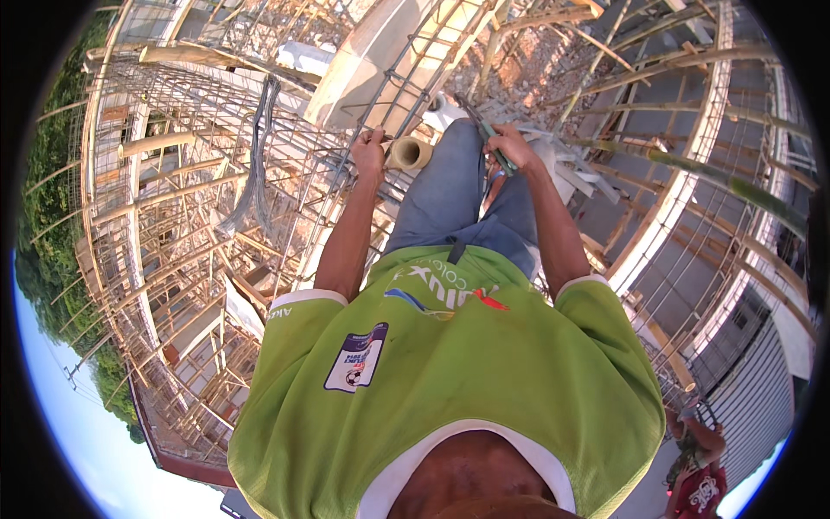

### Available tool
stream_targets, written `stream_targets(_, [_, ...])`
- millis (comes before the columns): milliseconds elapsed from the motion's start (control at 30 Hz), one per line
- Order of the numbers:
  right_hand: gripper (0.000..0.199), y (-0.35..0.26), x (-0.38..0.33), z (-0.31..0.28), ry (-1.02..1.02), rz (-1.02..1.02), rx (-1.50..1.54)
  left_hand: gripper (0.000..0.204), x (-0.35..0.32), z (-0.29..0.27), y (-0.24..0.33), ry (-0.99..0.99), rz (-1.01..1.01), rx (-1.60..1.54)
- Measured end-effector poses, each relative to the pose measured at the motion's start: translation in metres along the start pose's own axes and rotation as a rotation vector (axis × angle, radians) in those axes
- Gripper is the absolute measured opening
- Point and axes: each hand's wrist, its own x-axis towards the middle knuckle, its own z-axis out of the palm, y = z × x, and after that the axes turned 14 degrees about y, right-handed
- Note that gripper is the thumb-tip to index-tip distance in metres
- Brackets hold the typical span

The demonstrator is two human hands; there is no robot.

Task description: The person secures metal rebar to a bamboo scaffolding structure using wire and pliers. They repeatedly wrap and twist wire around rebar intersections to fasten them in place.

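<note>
Where the left hand curls just left of the tan tube, its fingertips look drawn together beside the rebar cage, though I cannot tell whether they pinch anything. Right of the tube, the right hand wraps around a green-handled plier-like tool. Good handling, I'd judge, means keeping the left fingers clear of its jaws, whose opening is too small to read. Beyond the tube, the cage runs off the upper edge.
</note>
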Motion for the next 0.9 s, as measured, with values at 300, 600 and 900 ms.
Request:
stream_targets(300, [0.017, 0.048, -0.026, -0.008, 0.175, 0.019, 0.290, 0.019, -0.011, -0.002, 0.010, -0.047, -0.075, -0.114])
stream_targets(600, [0.014, 0.053, -0.024, -0.001, 0.214, -0.050, 0.147, 0.015, -0.012, 0.012, 0.001, 0.124, 0.124, -0.158])
stream_targets(900, [0.018, 0.073, -0.014, 0.002, 0.207, -0.113, -0.027, 0.016, -0.014, 0.011, 0.002, 0.140, 0.199, -0.046])
